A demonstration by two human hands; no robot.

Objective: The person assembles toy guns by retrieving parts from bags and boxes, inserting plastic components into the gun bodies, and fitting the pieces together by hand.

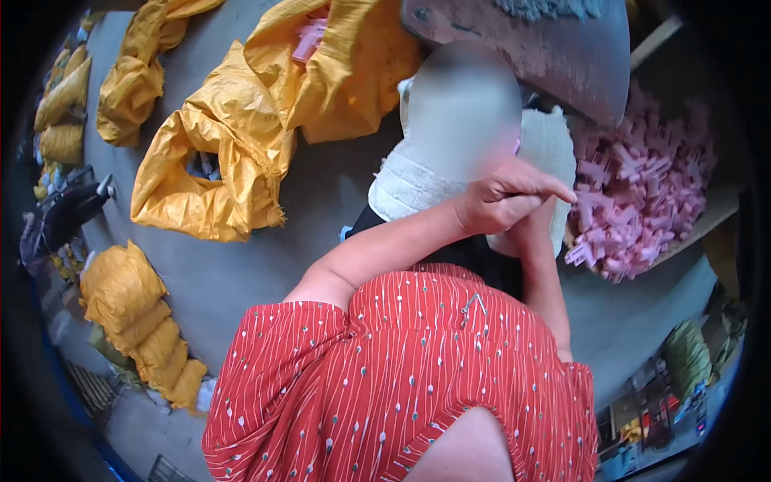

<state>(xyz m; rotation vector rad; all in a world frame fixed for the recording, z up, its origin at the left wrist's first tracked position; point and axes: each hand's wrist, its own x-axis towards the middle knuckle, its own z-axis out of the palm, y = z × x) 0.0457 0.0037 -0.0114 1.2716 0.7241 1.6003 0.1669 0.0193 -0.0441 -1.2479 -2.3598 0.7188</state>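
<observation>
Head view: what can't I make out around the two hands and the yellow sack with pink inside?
All in the head view:
Right hand: largely hidden behind the left hand; its grip is unclear.
White cloth: partly covered by a blurred oval.
Yellow sack: folds hide most contents beyond some pink plastic.
Dark board: cut off by the top edge.

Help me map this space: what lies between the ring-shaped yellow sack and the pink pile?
In the head view: grey floor, then white cloth on the lap, with the left hand and right hand over it; a patch is blurred.
</observation>
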